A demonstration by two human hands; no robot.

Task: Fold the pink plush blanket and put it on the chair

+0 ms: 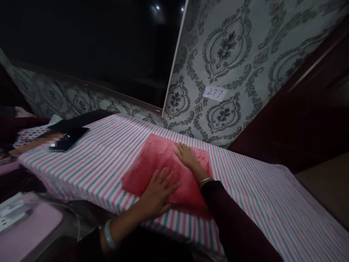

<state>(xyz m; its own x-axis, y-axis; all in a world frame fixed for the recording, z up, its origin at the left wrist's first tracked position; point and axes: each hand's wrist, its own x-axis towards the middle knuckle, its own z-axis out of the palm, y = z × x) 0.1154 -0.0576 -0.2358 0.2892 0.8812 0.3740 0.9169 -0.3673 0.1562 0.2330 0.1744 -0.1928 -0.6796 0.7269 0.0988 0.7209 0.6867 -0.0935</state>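
A folded red plush cloth (152, 160) lies on a surface covered with a pink, grey and white striped sheet (103, 160). My left hand (158, 191) lies flat on the cloth's near edge, fingers spread. My right hand (187, 155) rests flat on the cloth's far right part, fingers stretched out. Both hands press on the cloth and hold nothing. A bracelet sits on each wrist.
A dark flat object (72, 136) lies at the sheet's far left end. A patterned grey wall (231, 54) carries a paper tag (214, 93) reading 277. Dark wooden furniture (305, 120) stands at right. A white power strip (11, 214) sits at lower left.
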